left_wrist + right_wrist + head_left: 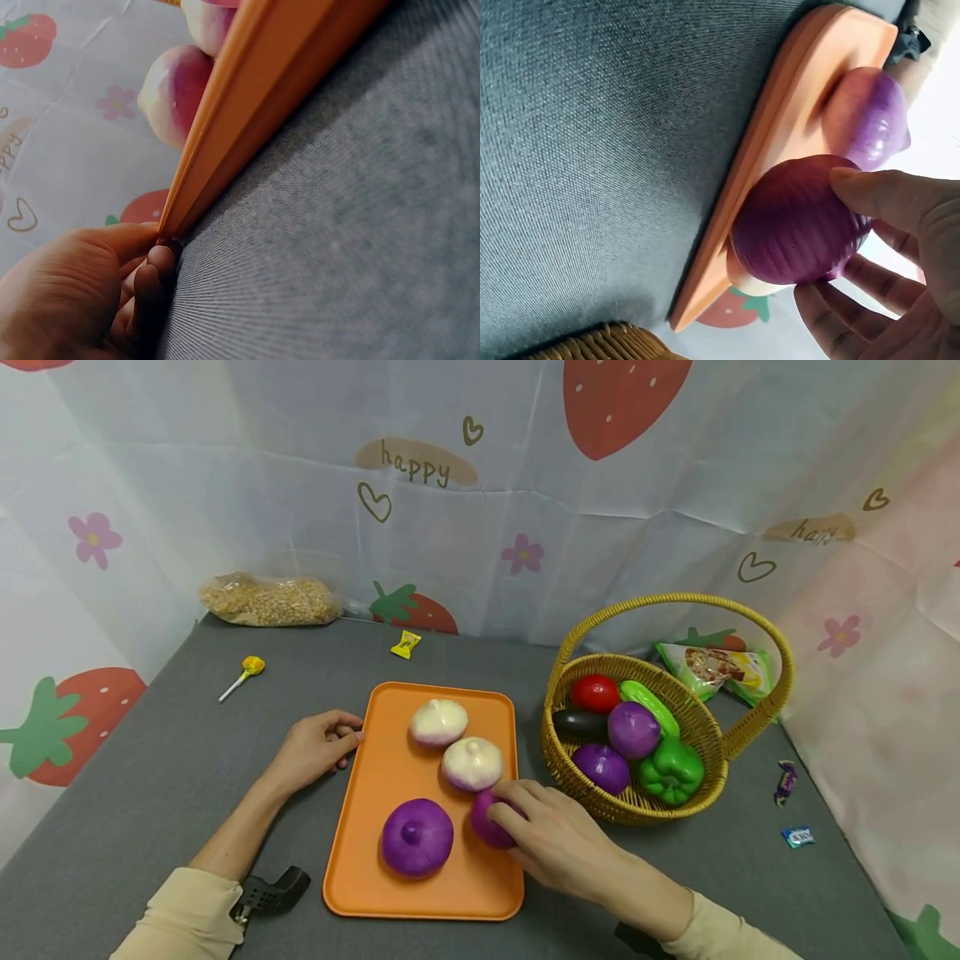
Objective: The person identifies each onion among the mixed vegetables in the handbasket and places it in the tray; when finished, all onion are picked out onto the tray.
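Near its right edge, the orange tray has my right hand over it, gripping a purple onion between thumb and fingers. The right wrist view shows the ridged skin of this onion, with the thumb on one side and fingertips on the other. My left hand pinches the tray's left rim, thumb on top and fingers curled beneath, as the left wrist view shows. Also on the tray are a pointed purple bulb and two cream-and-purple bulbs, one farther back and one in the middle.
Right of the tray stands a wicker basket with a tall handle, holding several toy vegetables. Behind it lies a snack bag. A bag of kernels, a lollipop and wrapped candies lie around the grey table.
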`<state>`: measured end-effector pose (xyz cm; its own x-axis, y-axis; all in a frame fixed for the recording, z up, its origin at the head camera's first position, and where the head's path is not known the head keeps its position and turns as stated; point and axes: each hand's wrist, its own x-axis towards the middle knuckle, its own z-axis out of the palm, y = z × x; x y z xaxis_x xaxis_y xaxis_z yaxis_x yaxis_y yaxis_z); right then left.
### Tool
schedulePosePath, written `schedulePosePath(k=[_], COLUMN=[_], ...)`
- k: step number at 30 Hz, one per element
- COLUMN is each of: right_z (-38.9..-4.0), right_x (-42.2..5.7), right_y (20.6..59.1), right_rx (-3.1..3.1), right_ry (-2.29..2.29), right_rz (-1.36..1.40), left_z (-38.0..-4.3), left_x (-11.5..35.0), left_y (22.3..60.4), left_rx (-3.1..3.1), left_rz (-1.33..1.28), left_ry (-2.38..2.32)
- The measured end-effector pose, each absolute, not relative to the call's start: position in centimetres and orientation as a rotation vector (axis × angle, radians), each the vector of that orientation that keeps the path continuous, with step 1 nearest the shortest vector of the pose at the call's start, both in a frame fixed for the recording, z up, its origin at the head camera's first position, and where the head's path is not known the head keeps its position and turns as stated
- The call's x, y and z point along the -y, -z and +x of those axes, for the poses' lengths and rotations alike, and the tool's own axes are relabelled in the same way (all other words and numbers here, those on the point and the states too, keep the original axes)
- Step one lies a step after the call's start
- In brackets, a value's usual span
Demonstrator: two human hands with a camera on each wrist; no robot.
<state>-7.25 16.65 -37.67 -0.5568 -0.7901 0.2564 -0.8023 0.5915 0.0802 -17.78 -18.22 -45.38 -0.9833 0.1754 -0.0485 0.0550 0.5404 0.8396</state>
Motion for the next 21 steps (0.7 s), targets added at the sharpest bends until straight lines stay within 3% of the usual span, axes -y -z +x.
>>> schedulePosePath(k=[21], right_z=[-7.67], right_x=[-16.32], right_y=[37.87], right_rx=[2.527], right_ry=[-0.106], right_rz=[1.321], left_z=[-17.77], left_x=[18.21], left_y=[45.42], left_rx=[-2.642], left_rz=[0.2], left_ry=[-1.434])
